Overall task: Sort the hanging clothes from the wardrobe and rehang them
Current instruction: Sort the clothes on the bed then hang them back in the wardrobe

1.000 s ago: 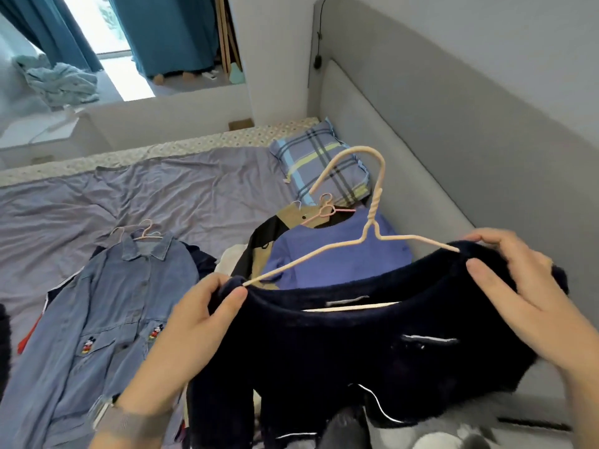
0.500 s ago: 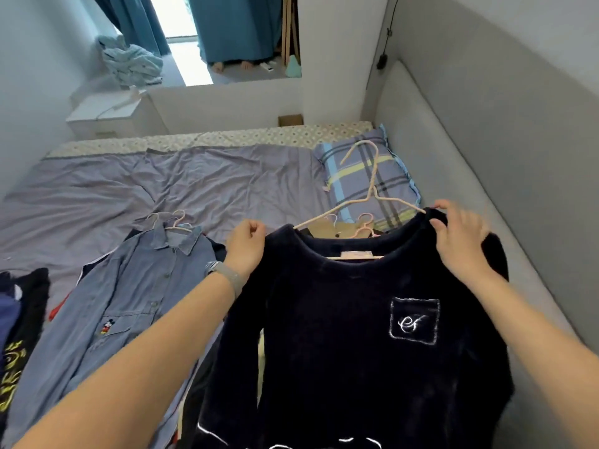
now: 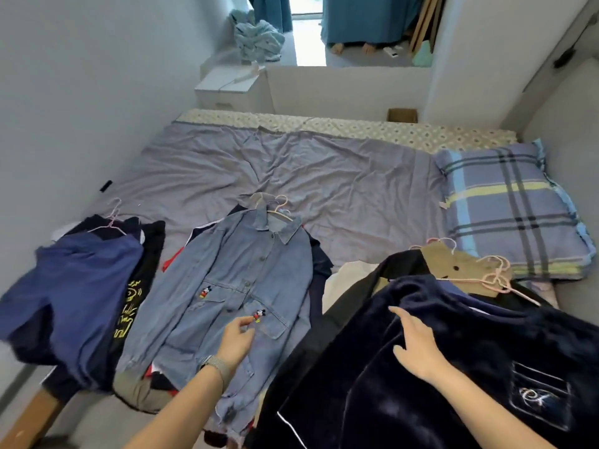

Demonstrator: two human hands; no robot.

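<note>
Sorting is the step in hand: garments on hangers lie in three piles across the bed (image 3: 324, 176). A navy sweater (image 3: 453, 351) tops the near-right pile, spread flat with its pink hanger (image 3: 492, 281) at the far end, just beside the plaid pillow (image 3: 512, 209). The right hand (image 3: 416, 346) rests on the sweater with fingers straight and slightly spread, pressing the fabric, not gripping. The left hand (image 3: 235, 341) hovers over, or lightly touches, the denim shirt (image 3: 240, 286) of the middle pile; its fingers are loosely curled and hold nothing. Contact there cannot be confirmed. A blue top (image 3: 74, 286) heads the far-left pile.

Judgement: the sweater appears placed, so this pile is settled. The next move calls for either fetching another garment or gathering one pile by its hanger hooks for rehanging; hooks lie tangled at the right pile, so they should be separated before lifting.
</note>
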